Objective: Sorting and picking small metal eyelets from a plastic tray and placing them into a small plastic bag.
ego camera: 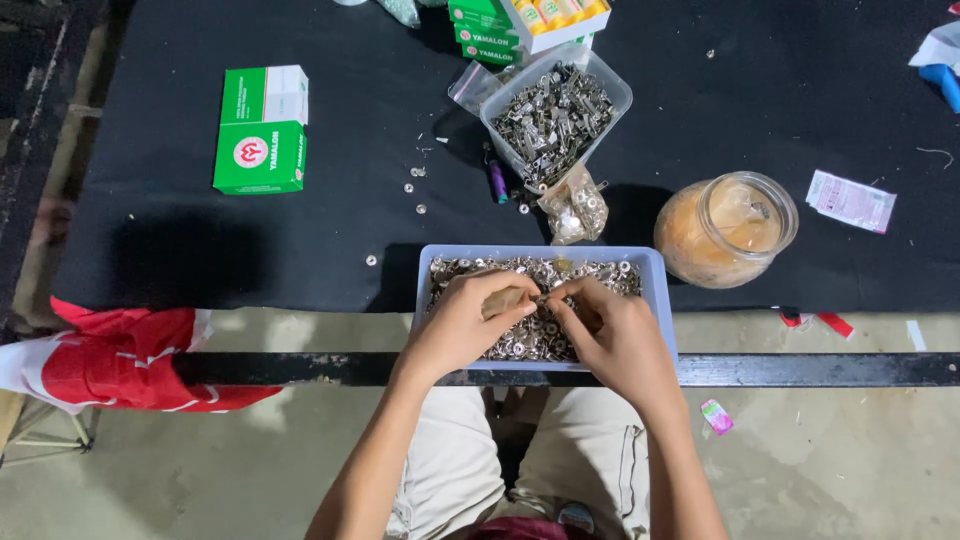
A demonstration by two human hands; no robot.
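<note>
A green-and-white box (261, 130) lies far left on the black table (160, 240); more green cartons (485, 30) sit at the top edge. Your left hand (462, 325) and right hand (612, 335) meet over the pale blue tray (655, 290) at the near edge — fingertips pinching one small silver fastener (541, 301) from the shiny heap.

At the near edge of the bench (200, 250), a tray (655, 290) full of small metal rings (520, 340); both hands over it, left hand (465, 325) and right hand (615, 335) meeting fingertip to fingertip. Just behind the tray, a small bag (573, 208); behind that, a tub (612, 90) of metal clips. Right of the tray, a glass jar (727, 228). Far left on the bench, a cardboard box (262, 130). Between box and tray, loose rings (415, 190).
</note>
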